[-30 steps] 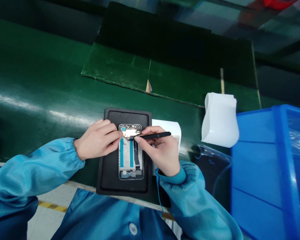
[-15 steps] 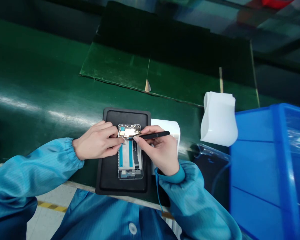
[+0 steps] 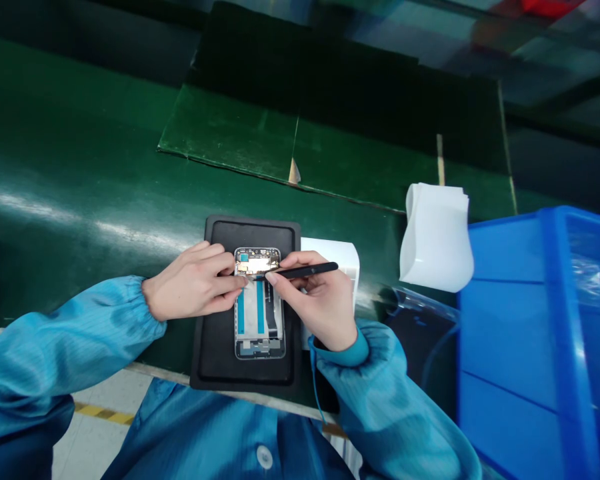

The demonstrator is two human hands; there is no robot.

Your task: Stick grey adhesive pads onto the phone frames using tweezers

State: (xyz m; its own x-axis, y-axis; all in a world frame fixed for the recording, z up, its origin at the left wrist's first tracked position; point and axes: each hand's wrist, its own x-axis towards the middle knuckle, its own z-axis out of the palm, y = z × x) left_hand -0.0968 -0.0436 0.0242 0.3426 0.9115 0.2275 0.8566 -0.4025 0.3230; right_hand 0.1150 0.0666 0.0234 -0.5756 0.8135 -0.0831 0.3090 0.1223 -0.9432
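Observation:
An opened smartphone [image 3: 253, 320], its circuit board and blue strips bare, lies in a black tray [image 3: 217, 360]. My right hand [image 3: 325, 293] grips black tweezers [image 3: 313, 269] like a pen, their tip at the lower edge of the phone's board. From the left, my left hand [image 3: 197, 283] reaches over the phone's edge with its fingers bent and close together. Its fingertips rest near the tweezers' tip; whatever they pinch, if anything, is too small to make out.
White sheets [image 3: 347, 253] lie partly under the tray's right side. Farther right are a folded white sheet [image 3: 435, 240], a clear plastic piece [image 3: 425, 300] and a large blue bin [image 3: 510, 320]. A green board [image 3: 230, 140] lies across the back of the green bench [image 3: 105, 187].
Both hands, the tweezers and the phone keep almost the same places. The whole view has shifted very slightly.

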